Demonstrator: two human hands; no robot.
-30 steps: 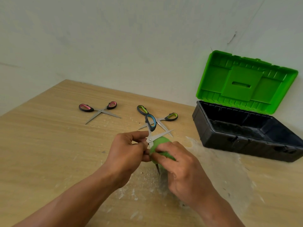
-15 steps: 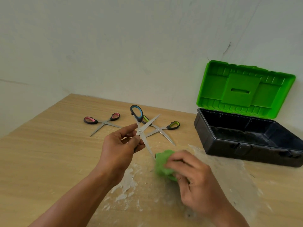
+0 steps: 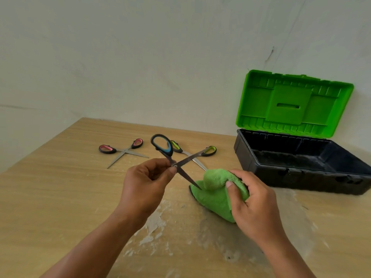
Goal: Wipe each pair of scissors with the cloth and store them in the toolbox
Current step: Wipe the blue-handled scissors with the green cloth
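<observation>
On a pale wooden table [image 3: 50,197] set against a bare white wall [image 3: 140,57], a person's left hand [image 3: 144,183] pinches an opened pair of blue-handled scissors [image 3: 166,151] at the pivot, held above the surface, with one blade tip reaching down to the green cloth [image 3: 214,195] that the right hand [image 3: 255,205] grips, bunched on the tabletop. Behind them lie pink-handled scissors [image 3: 122,151] and green-handled scissors [image 3: 209,151], both spread open, while the black toolbox [image 3: 301,177] stands at the right with its green lid [image 3: 291,105] raised

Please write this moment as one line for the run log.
left hand: holds blue scissors, blades open | right hand: grips green cloth | toolbox: open | pink scissors, green scissors: on table
</observation>
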